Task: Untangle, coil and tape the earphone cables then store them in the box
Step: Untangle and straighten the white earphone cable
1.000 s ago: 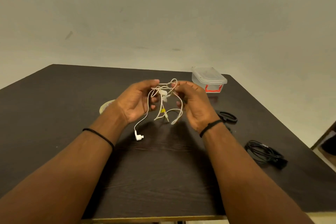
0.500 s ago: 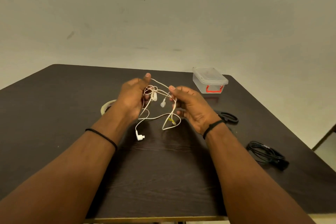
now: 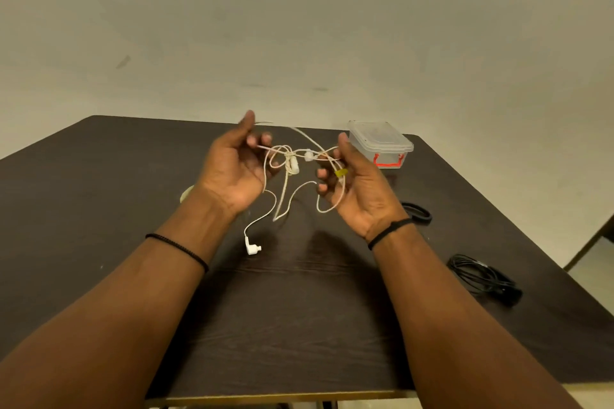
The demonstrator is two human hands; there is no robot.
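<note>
A tangled white earphone cable (image 3: pixel 288 165) stretches between my two raised hands above the dark table (image 3: pixel 299 325). My left hand (image 3: pixel 234 169) pinches one end of the tangle with curled fingers. My right hand (image 3: pixel 354 188) holds the other end, where a yellow tape mark sits on the cord. A knot with small white parts hangs in the middle, and loops droop below it. The white jack plug (image 3: pixel 252 247) dangles low, near the tabletop. A clear plastic box (image 3: pixel 381 143) with a closed lid and a red latch stands at the far right.
Two black coiled cables lie on the right side of the table, one (image 3: pixel 417 211) beside my right wrist and one (image 3: pixel 481 277) nearer the right edge. A roll of tape (image 3: pixel 186 193) peeks out behind my left wrist. The front table edge runs close below my forearms.
My hands have moved apart and risen a little, stretching the white cable wider between them. The knot now hangs free in the middle and the plug has dropped lower.
</note>
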